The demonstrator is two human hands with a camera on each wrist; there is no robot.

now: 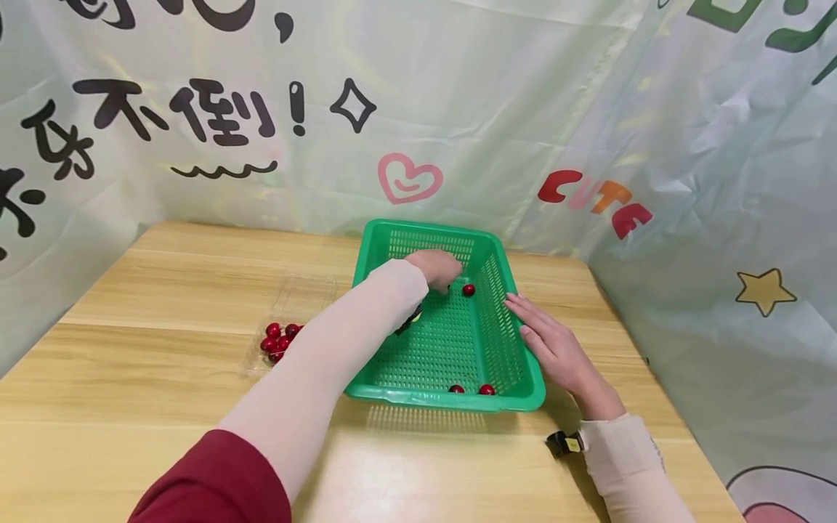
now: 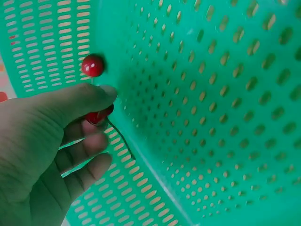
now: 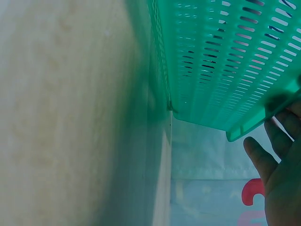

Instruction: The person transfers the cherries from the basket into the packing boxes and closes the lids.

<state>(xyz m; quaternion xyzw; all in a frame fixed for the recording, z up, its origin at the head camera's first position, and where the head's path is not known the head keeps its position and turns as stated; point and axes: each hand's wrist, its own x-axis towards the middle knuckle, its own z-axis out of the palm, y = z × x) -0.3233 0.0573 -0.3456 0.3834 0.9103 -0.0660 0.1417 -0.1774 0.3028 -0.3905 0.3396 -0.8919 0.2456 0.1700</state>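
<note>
Head view: holding the left hand (image 1: 434, 269) inside the green basket (image 1: 428, 363), toward its twelve o'clock end, on the wooden counter (image 1: 163, 305). Cannot tell from this angle what lies within that grip. Resting the right hand (image 1: 552, 341), fingers straight, along the basket's rim at three o'clock. Can see a loose cherry (image 1: 468, 290) inside, between one and two o'clock of the basket's middle, and two more cherries (image 1: 487, 390) by the near wall, at five and six o'clock. Can also see a clear plastic box (image 1: 302, 292) at nine o'clock of the basket, with a heap of red cherries (image 1: 273, 343) in its near end.

Left wrist view: pinching a held cherry (image 2: 96, 117) between thumb and forefinger, grip closed round it inside the basket, with a thin stem (image 2: 123, 140) trailing toward five o'clock. Can see a free cherry (image 2: 93, 65) apart from it, at twelve o'clock.

Right wrist view: touching the rim with fingertips at three o'clock, grip relaxed, not clasping. Can see the counter, blurred, at nine o'clock, and the printed backdrop (image 3: 207, 150) between four and five.
</note>
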